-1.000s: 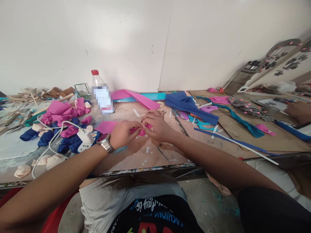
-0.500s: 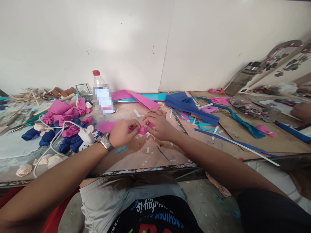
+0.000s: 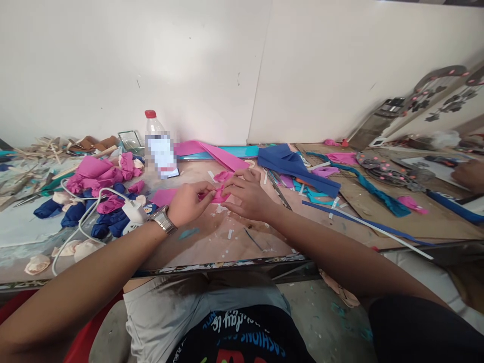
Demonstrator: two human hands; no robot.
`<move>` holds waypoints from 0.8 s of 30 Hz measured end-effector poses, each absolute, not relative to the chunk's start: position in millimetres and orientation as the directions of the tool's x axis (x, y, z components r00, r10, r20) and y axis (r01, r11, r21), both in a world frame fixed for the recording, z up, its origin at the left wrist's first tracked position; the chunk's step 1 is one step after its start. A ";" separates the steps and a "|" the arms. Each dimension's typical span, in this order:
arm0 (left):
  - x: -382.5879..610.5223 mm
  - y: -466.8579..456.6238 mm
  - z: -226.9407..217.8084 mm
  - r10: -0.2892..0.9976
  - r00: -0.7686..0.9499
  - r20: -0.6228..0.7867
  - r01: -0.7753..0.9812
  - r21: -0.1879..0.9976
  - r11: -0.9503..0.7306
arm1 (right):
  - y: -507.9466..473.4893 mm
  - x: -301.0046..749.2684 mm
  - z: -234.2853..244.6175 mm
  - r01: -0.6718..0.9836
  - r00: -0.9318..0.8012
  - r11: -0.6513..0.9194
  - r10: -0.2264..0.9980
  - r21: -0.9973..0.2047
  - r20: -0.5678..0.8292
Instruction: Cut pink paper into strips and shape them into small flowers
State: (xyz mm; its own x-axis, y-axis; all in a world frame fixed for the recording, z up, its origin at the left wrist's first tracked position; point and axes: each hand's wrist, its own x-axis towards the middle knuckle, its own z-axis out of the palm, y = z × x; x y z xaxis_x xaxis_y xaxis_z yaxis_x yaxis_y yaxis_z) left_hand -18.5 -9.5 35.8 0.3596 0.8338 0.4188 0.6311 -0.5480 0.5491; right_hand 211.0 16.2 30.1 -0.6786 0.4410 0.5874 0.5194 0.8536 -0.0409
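My left hand (image 3: 188, 201), with a metal watch (image 3: 163, 220) on its wrist, pinches one end of a small pink foam piece (image 3: 219, 193) just above the worktable (image 3: 212, 242). My right hand (image 3: 247, 195) grips the other end, fingers curled round it, and a pink fold shows above the fingers. A flat pink foam sheet (image 3: 163, 196) lies on the table just left of my left hand.
A pile of pink and blue foam roses (image 3: 102, 187) and a white glue gun with cord (image 3: 132, 213) lie at left. A plastic bottle (image 3: 158, 146) stands behind. Blue and pink foam strips (image 3: 295, 164) cover the right, where another person's hand (image 3: 469, 174) rests.
Both hands have lifted slightly and moved away from me with the pink piece, which now shows more between and above the fingers.
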 end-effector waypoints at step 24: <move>-22.9 -9.1 44.0 0.828 0.294 0.478 0.695 0.488 -0.528 | 15.1 211.5 28.5 0.498 -0.729 0.853 0.315 0.156 0.607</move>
State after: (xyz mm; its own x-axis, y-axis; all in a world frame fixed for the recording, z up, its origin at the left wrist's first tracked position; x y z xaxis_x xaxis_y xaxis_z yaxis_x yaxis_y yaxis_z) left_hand -22.9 -9.1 44.0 0.2939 0.8277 0.4781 0.6948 -0.5285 0.4878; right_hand 211.5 15.1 28.5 -0.7295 0.3153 0.6070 0.4982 0.8530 0.1556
